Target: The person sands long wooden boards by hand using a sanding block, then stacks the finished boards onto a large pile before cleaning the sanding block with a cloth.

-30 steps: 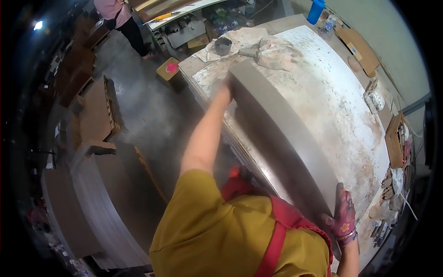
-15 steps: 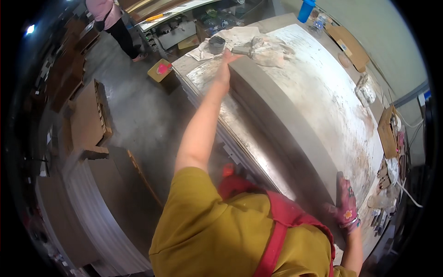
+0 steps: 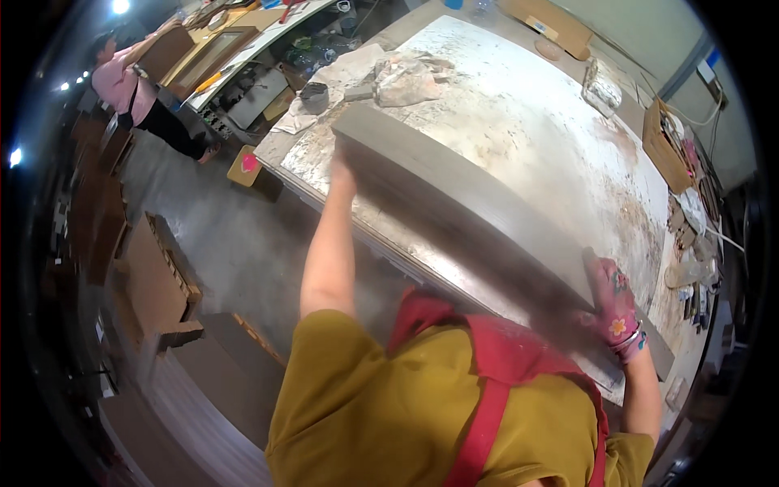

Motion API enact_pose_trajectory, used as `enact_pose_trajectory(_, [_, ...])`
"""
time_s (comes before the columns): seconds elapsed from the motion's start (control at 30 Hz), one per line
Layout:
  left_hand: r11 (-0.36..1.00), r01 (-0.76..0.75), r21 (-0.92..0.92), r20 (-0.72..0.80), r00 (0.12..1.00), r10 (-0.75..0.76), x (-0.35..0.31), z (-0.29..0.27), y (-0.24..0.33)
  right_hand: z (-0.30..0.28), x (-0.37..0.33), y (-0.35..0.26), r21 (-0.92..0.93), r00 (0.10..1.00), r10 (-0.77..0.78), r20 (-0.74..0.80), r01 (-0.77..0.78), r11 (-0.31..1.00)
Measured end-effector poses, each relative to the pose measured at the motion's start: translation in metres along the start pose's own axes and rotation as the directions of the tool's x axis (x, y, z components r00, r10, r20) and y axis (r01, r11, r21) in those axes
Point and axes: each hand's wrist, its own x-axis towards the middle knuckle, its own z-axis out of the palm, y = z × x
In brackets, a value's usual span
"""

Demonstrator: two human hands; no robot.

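Observation:
A long, thick grey-brown board (image 3: 466, 183) slants from the far left to the near right over a white, stained worktable (image 3: 519, 89). My bare left hand (image 3: 342, 172) grips its far left end; the fingers are partly hidden behind the board. At the near right end, my right hand (image 3: 615, 307), in a pink flower-patterned glove, holds the board's edge with the thumb up by the top face. The board's near side is in shadow and blurred, so whether it touches the table I cannot tell.
A crumpled cloth (image 3: 406, 79) and a dark cup-shaped thing (image 3: 314, 98) lie at the table's far left. Cardboard boxes (image 3: 667, 150) and clutter line its right side. On the floor at left stand cardboard (image 3: 158, 280) and stacked panels (image 3: 211, 390). Another person (image 3: 134, 89) works far left.
The board has swung, its far end going left and nearer, lying more crosswise in view. Both hands still hold it. The view has shifted, showing more of the other person.

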Motion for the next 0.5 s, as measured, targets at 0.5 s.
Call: enact_pose_trajectory(0.5, [0.757, 0.119, 0.643, 0.226, 0.914, -0.336, 0.014, -0.075, 0.069, -0.040, -0.144, 0.147, 0.315, 0.539, 0.441, -0.718, -0.314, 0.896])
